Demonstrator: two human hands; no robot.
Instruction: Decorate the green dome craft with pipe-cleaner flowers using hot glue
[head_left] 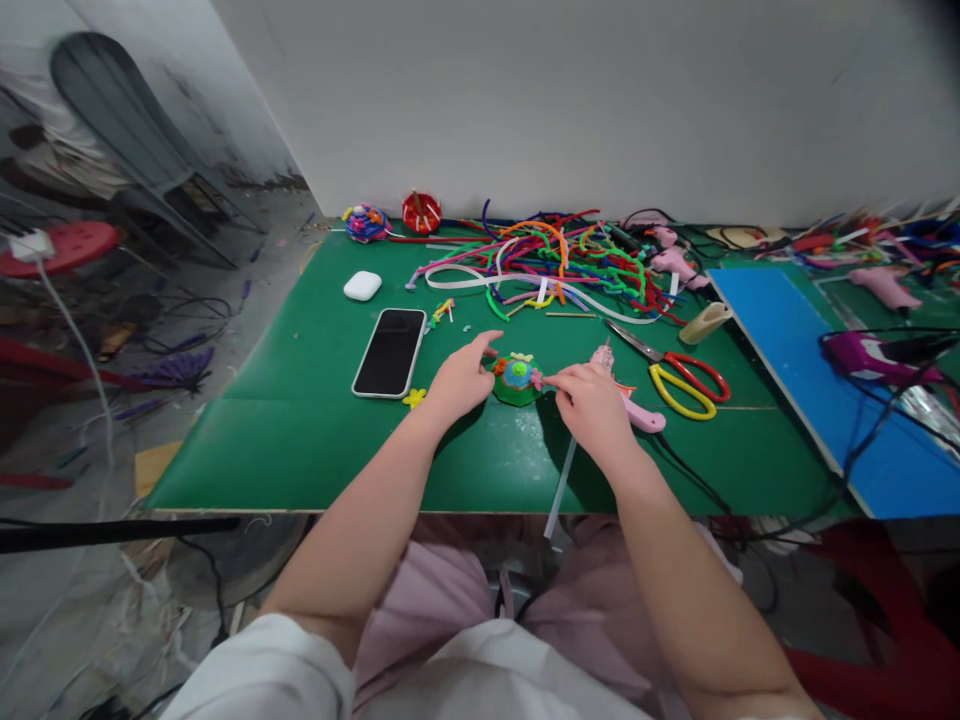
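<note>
Green mat: left hand steadies flower disc, right hand pinches it.

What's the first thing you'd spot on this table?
The tangle of bright pipe cleaners at the back of the green table jumps out. In the middle, the left hand and right hand touch a little green flower craft, with a phone to its left and red-and-yellow scissors to its right.

Phone left, craft piece between left hand and right hand, scissors right, pipe cleaners behind
</note>
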